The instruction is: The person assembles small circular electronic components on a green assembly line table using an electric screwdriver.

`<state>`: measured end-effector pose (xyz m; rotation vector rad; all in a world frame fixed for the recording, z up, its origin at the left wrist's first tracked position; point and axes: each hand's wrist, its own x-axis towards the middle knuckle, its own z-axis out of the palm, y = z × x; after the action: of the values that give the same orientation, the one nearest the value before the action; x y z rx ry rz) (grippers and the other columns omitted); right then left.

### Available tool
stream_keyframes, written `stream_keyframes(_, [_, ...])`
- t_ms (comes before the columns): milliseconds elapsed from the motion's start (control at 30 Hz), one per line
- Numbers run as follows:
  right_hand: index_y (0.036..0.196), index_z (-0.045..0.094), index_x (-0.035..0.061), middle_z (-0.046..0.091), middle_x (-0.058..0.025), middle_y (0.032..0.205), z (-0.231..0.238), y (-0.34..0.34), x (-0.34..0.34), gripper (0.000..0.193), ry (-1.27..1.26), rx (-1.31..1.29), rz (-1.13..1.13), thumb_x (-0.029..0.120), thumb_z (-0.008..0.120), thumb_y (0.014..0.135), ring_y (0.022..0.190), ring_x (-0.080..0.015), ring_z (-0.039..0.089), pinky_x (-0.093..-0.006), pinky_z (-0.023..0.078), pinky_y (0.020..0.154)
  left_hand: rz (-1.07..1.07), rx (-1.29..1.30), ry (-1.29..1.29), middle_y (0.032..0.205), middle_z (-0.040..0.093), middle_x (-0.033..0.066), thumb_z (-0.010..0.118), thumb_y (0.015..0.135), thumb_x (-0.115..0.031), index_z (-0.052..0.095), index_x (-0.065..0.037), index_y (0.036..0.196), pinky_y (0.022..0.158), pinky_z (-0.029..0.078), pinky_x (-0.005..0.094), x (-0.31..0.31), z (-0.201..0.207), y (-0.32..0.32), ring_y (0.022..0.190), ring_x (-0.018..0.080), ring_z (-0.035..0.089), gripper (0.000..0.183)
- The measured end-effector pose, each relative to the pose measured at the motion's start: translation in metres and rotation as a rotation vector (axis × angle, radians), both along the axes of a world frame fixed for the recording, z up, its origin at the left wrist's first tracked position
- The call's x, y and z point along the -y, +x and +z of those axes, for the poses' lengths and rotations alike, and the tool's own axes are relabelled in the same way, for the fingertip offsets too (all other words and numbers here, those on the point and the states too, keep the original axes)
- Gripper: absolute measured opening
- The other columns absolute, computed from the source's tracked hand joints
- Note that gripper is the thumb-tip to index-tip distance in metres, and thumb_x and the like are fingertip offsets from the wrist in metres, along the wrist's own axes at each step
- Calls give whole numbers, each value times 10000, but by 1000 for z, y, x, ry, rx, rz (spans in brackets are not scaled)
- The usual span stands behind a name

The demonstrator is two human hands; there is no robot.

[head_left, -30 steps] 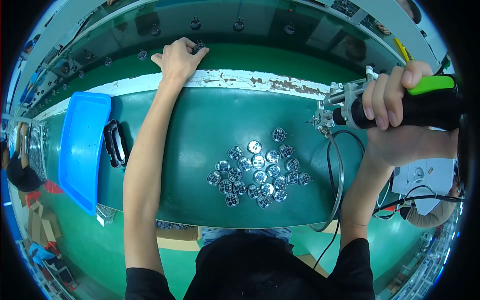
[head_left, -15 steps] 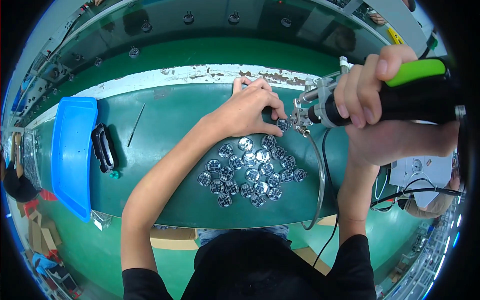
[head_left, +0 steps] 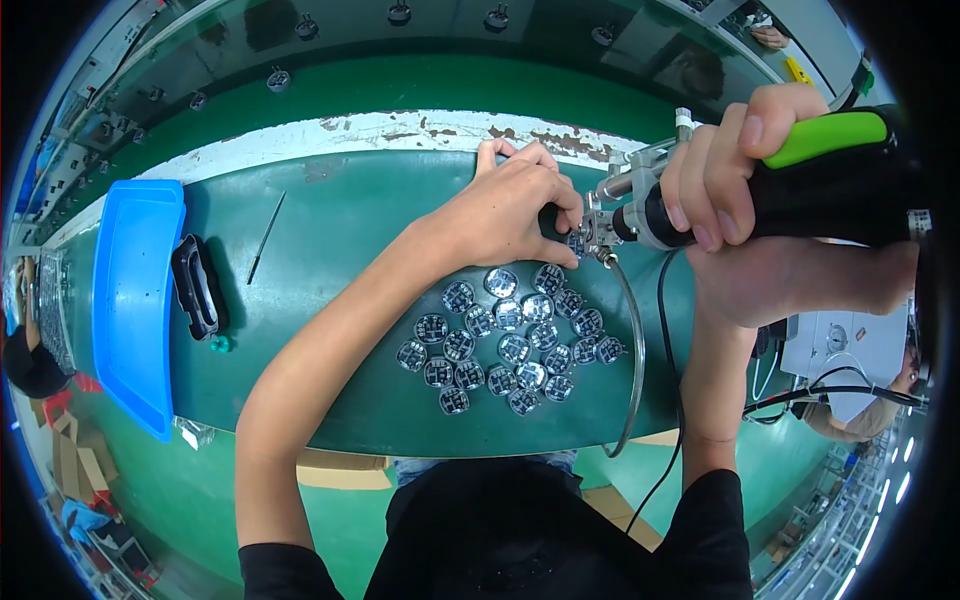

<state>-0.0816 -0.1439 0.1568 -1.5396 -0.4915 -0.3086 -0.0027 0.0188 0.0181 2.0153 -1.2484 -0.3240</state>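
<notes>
My left hand (head_left: pixel 520 200) is closed around a small round metallic part (head_left: pixel 577 243), its thumb and fingers pinching the edge. A dark piece shows under its fingers, mostly hidden. In my right hand (head_left: pixel 715 185) is a black powered screwdriver (head_left: pixel 825 195) with a green panel, lying nearly level and aimed left. The metal head (head_left: pixel 598 228) at its front end meets the round part, and the exact contact is hidden. Several similar round parts (head_left: pixel 514 349) lie in a loose group on the green table, just nearer than my left hand.
At the left stand a blue tray (head_left: pixel 108 300) and a black moulded case (head_left: pixel 200 290), with a thin dark rod (head_left: pixel 265 240) beside them. A clear hose (head_left: pixel 640 370) and black cable (head_left: pixel 672 350) hang from the tool. Past the white ledge (head_left: pixel 330 132) a conveyor carries round parts (head_left: pixel 399 13).
The round part and my left fingers have shifted slightly right, closer against the tool head. The screwdriver has hardly moved. The parts on the conveyor have shifted a little right, and the view has tilted slightly.
</notes>
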Motion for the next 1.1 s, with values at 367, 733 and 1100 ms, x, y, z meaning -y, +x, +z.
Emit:
stream_keyframes(367, [995,528,45,440,-2,583,-5,9,-5,1097,-50,7,14,1057,201,727,426,-121,409,-272,364,435,2,-3,15,949,650,10,930,697,-356,657,-82,817,1090,255,477,0,-1,0,1189,213,517,405])
stream_keyframes(733, [1125,517,79,534,51,631,24,-21,39,798,-62,35,253,770,739,795,507,-82,559,-253,480,510,-31,11,-41,870,630,-75,919,731,-305,690,-139,908,1123,232,536,-3,-7,2,1173,196,520,333])
stream_keyframes(1100, [1072,518,68,501,38,612,2,-1,27,832,-35,83,265,849,596,793,479,-91,507,-257,438,481,-36,1,-51,859,630,-75,917,730,-299,693,-138,911,1124,233,546,-2,-8,3,1160,193,521,330])
